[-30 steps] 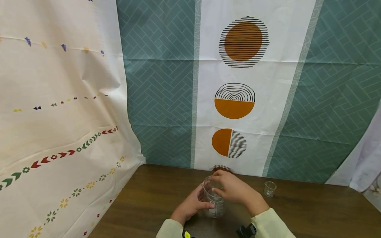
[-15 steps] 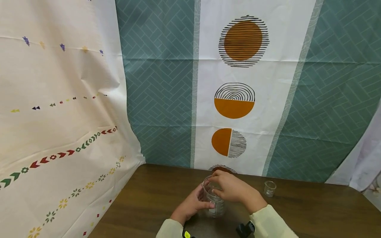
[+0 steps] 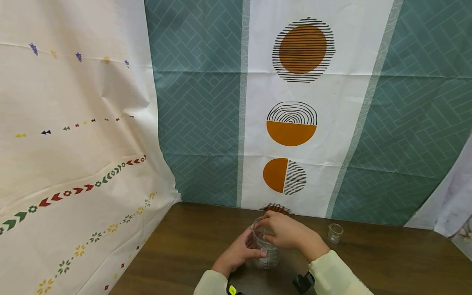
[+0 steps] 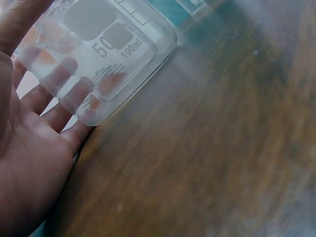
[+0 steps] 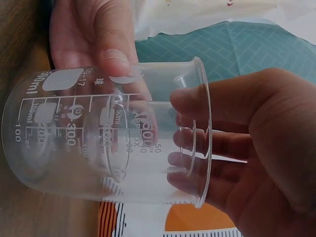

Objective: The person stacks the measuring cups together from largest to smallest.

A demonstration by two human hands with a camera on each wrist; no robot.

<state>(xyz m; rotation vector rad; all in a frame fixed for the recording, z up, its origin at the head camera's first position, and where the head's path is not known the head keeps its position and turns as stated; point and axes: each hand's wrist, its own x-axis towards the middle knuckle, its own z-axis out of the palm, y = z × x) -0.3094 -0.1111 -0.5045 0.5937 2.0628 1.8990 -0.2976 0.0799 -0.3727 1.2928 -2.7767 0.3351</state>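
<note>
A large clear glass beaker (image 3: 269,258), marked 500ml, stands on the table. My left hand (image 3: 237,255) grips its side, thumb in front and fingers round the far side, as the left wrist view also shows. Nested inside it, a 100ml beaker (image 5: 42,140) sits at the bottom. A smaller 50ml beaker (image 5: 148,136) reaches partly into that one. My right hand (image 3: 289,232) comes in over the large rim (image 5: 203,133), its thumb and fingertips inside the mouth, pinching the 50ml beaker near its rim.
Another small glass beaker (image 3: 335,234) stands upright to the right on the brown wooden table (image 3: 391,258). A patterned teal and white cloth (image 3: 199,123) hangs behind the table. On the left hangs a cream cloth (image 3: 73,164).
The hands and beakers hold nearly the same place throughout. The head view shifts very slightly.
</note>
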